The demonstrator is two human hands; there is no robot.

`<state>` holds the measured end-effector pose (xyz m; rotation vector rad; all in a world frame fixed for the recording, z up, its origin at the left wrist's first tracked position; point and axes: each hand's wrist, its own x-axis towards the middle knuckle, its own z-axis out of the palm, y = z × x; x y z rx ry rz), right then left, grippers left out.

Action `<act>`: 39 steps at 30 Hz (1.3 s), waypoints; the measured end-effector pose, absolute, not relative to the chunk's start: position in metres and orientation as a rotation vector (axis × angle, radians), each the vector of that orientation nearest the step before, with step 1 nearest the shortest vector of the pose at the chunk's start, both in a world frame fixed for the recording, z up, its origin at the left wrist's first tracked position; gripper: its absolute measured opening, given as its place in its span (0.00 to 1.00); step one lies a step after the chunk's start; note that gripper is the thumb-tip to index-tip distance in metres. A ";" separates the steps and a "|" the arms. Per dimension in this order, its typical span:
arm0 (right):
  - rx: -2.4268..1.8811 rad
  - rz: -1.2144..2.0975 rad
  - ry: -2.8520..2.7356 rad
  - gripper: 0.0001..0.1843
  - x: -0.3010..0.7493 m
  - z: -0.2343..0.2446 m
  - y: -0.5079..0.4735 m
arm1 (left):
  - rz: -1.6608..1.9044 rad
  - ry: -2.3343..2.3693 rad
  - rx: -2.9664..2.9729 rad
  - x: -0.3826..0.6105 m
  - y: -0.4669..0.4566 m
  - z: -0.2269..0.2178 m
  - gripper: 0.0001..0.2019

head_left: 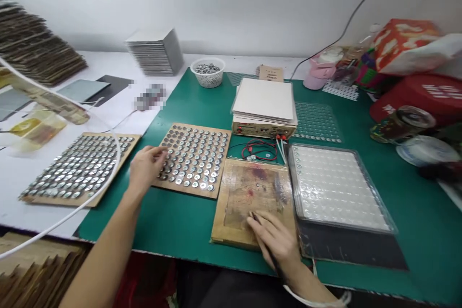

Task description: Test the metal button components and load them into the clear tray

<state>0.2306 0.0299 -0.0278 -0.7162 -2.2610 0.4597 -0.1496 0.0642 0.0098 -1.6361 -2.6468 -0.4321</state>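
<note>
My left hand (pixel 146 168) is over the left edge of a brown board (pixel 187 190) covered in rows of small round metal discs. Its thumb and fingers are pinched together by the discs; whatever they hold, if anything, is hidden. My right hand (pixel 276 240) is closed around a thin black pen-like tool (pixel 254 216), its tip not clearly visible. This hand rests at the lower part of a stained wooden board (pixel 231 202). A tiny round piece (pixel 257 185) lies on that board, above the hand.
Behind the wooden board stands a meter (pixel 263 130) with red and black leads and white sheets on top. To the right lies a clear blister tray (pixel 335 183). A second disc board (pixel 77 166) is at left, behind a white cable. A white basket (pixel 208 78) holds metal pieces.
</note>
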 end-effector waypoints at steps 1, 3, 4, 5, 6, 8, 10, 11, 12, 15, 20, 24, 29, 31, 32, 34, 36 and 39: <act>-0.724 0.408 -2.285 0.19 0.227 -0.028 0.027 | -0.406 -2.652 -1.649 -0.155 0.069 0.007 0.16; -0.802 0.411 -2.296 0.19 0.221 -0.025 0.025 | -0.342 -2.658 -1.663 -0.157 0.075 0.002 0.17; -0.849 0.439 -2.287 0.19 0.221 -0.021 0.028 | -0.317 -2.662 -1.663 -0.156 0.076 0.001 0.17; -0.893 0.462 -2.274 0.19 0.224 -0.015 0.033 | -0.297 -2.670 -1.657 -0.155 0.077 0.000 0.17; -0.943 0.470 -2.251 0.18 0.229 -0.009 0.040 | -0.282 -2.684 -1.646 -0.154 0.077 0.000 0.18; -1.089 0.455 -2.155 0.15 0.247 0.004 0.062 | -0.262 -2.730 -1.622 -0.154 0.079 0.002 0.17; -1.261 0.414 -2.036 0.11 0.269 0.012 0.088 | -0.264 -2.804 -1.579 -0.157 0.084 0.005 0.16; -1.316 0.387 -2.003 0.10 0.278 0.012 0.101 | -0.277 -2.850 -1.550 -0.159 0.088 0.007 0.15; -1.344 0.364 -1.993 0.10 0.286 0.011 0.112 | -0.299 -2.896 -1.517 -0.161 0.092 0.009 0.14; -1.320 0.336 -2.056 0.09 0.297 0.001 0.134 | -0.423 -2.961 -1.435 -0.159 0.099 0.016 0.14; -1.313 0.278 -2.047 0.11 0.286 0.001 0.125 | -0.748 -2.783 -1.786 -0.088 0.067 0.016 0.10; -1.280 0.540 -1.891 0.09 0.263 0.016 0.083 | -0.983 -2.293 -2.701 0.010 0.023 -0.001 0.07; -1.235 1.097 -1.958 0.08 0.235 0.003 0.036 | -1.002 -2.108 -2.734 0.059 0.005 -0.023 0.07; -1.286 1.151 -1.937 0.09 0.232 -0.006 0.030 | -1.020 -2.059 -2.717 0.057 0.005 -0.027 0.06; -1.297 1.164 -1.934 0.09 0.232 -0.010 0.030 | -1.029 -2.036 -2.720 0.055 0.006 -0.027 0.05; -1.294 1.193 -1.940 0.09 0.234 -0.013 0.032 | -1.041 -1.998 -2.735 0.052 0.007 -0.027 0.04; -1.280 1.217 -1.954 0.09 0.234 -0.012 0.034 | -1.046 -1.978 -2.744 0.052 0.007 -0.027 0.04; -1.266 1.194 -2.006 0.09 0.231 -0.009 0.035 | -1.031 -1.982 -2.742 0.055 0.007 -0.026 0.05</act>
